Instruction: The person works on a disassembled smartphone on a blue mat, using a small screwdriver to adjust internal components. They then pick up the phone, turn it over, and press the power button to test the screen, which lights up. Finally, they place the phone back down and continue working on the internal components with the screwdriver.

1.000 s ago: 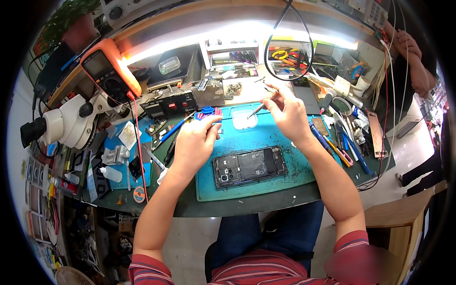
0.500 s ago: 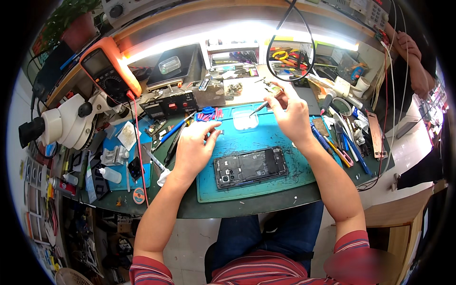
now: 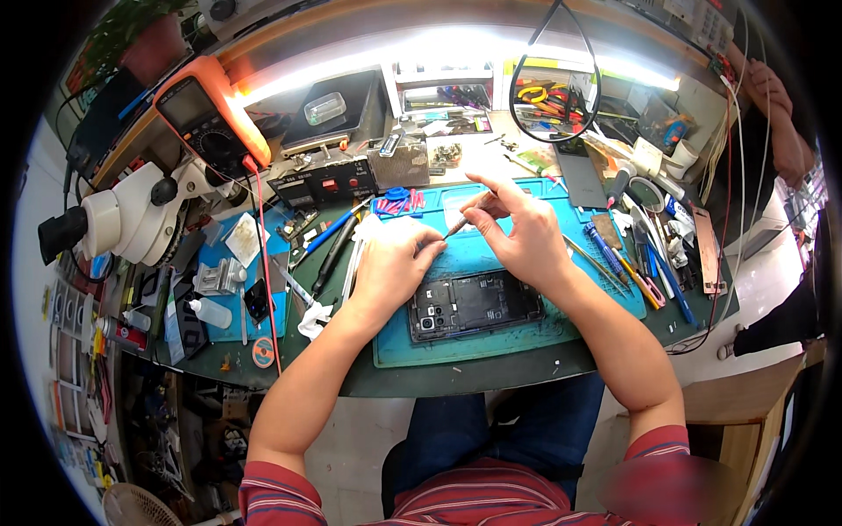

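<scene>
In my right hand (image 3: 517, 226) is a slim precision screwdriver (image 3: 457, 229), its tip pointing down and left. My left hand (image 3: 399, 263) is closed in a pinch at that tip; whatever its fingers hold is too small or hidden to make out. Below both hands an opened smartphone (image 3: 478, 307) lies flat on the blue work mat (image 3: 399, 349), dark inner parts facing up and the camera cluster at its left. A small clear tray (image 3: 454, 207) sits on the mat beyond the screwdriver, partly covered by my right hand.
An orange multimeter (image 3: 209, 118) and a white microscope (image 3: 127, 215) stand at the left. Pens and tools (image 3: 653, 263) crowd the right side. A black cable loop (image 3: 599, 96) hangs overhead. Another person's arms (image 3: 781, 114) show at the far right.
My right hand has moved left and nearer, bringing the screwdriver tip from above the clear tray to my left fingertips. The whole view has shifted slightly.
</scene>
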A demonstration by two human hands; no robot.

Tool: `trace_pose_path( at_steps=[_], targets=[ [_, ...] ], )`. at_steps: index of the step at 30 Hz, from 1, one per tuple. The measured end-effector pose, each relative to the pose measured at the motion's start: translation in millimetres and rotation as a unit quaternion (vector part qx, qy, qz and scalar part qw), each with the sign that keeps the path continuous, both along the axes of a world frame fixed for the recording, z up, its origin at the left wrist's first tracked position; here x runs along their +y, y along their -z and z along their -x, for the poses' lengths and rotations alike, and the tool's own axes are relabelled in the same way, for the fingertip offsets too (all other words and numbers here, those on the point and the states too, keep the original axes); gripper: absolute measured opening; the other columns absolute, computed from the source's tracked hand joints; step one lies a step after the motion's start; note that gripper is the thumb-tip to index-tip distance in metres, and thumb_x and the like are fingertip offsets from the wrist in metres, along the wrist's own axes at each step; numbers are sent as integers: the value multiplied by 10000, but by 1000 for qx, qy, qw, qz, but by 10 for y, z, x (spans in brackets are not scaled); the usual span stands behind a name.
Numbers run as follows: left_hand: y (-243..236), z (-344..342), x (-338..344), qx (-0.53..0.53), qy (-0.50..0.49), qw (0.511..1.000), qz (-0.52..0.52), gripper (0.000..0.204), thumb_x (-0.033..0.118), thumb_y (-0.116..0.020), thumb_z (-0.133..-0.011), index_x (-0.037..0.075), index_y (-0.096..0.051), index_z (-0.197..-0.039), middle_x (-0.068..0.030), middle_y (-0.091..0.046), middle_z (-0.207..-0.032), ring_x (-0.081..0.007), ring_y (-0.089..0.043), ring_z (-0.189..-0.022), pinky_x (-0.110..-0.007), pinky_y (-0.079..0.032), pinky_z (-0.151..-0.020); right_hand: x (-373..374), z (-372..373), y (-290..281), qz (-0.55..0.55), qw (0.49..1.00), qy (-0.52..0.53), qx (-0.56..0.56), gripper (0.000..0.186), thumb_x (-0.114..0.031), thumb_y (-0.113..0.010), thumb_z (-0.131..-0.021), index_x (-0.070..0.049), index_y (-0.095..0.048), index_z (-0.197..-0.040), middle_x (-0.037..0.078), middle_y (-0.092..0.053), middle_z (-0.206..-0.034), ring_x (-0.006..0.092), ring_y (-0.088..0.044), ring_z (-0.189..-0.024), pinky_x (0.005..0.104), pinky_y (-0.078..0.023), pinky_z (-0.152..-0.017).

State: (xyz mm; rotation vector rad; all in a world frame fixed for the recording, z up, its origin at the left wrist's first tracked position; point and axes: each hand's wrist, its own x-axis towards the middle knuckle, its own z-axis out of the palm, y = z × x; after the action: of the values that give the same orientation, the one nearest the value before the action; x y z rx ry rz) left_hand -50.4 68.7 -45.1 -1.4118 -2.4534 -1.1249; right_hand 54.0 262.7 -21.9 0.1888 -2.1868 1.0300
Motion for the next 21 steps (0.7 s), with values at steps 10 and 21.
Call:
trace_pose_path(
  at_steps=[10, 21],
  targets=[
    [-31, 23, -47, 11, 10, 1000, -19, 138, 163, -828, -877, 46, -771, -921, -62, -743, -837, -208, -640, -722, -362, -498, -782, -4, -54, -87, 29, 999, -3, 15, 423, -61, -709, -969, -16, -610, -1378, 123, -787, -937, 230, -789, -844, 334, -594, -761],
    [-88, -12, -75, -5, 34, 999, -7, 154, 164, -828, -876, 37, -756, -923, -71, -726, -842, -207, -624, -706, -361, -484, -733, -12, -88, -108, 3, 999, -34, 2, 444, -45, -679, -990, -41, -577, -1422, 112, -783, -985, 225, -787, -900, 337, -594, -802]
  ],
)
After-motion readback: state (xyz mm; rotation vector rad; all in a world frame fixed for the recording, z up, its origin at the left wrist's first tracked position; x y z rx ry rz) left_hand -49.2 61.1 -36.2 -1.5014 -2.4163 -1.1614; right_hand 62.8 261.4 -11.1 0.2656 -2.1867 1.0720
